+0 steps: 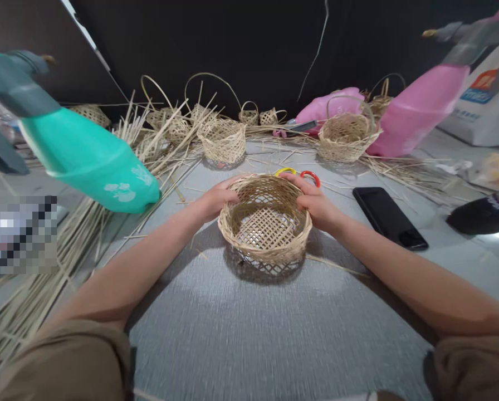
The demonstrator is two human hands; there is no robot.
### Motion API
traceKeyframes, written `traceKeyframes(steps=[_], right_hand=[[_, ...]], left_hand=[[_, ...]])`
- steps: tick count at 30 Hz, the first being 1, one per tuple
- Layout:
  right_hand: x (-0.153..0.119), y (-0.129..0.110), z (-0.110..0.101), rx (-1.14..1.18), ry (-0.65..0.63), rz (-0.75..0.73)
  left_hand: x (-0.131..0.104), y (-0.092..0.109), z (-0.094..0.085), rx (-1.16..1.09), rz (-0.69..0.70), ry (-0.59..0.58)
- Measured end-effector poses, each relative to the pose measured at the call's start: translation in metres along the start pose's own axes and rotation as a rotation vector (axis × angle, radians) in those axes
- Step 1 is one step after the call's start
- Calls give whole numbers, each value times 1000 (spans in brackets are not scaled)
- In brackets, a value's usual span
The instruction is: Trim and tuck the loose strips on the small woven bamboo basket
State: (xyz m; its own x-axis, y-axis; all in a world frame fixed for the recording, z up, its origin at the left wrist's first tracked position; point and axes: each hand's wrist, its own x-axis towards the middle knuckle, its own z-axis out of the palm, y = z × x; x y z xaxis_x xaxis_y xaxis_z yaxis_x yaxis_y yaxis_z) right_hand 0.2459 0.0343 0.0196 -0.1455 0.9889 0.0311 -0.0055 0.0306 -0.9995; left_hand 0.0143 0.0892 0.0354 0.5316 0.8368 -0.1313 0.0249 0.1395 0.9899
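Observation:
A round woven basket (266, 245) with an openwork lattice bottom is at the middle of the grey table (249, 334), its opening facing up and toward me. My left hand (220, 197) grips its rim at the far left, the thumb over the edge. On the far right of the rim, my right hand (316, 201) holds on in the same way, thumb inside and fingers outside. Just behind the basket, the red and yellow handles of scissors (310, 178) show; their blades are hidden. One thin strip (337, 266) lies to the basket's right.
A teal spray bottle (103, 161) leans at left above long strips (36, 312). Behind stand a handled basket (345, 136), another basket (222, 142) and several small ones. A pink spray bottle (425, 111), a black phone (389, 218) and a dark bottle (483, 214) are at right.

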Motion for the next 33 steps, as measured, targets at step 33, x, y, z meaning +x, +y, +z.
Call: traceKeyframes(steps=[33], right_hand=[[19, -7, -49, -290, 6, -167]], left_hand=[[-18, 57, -36, 264, 132, 105]])
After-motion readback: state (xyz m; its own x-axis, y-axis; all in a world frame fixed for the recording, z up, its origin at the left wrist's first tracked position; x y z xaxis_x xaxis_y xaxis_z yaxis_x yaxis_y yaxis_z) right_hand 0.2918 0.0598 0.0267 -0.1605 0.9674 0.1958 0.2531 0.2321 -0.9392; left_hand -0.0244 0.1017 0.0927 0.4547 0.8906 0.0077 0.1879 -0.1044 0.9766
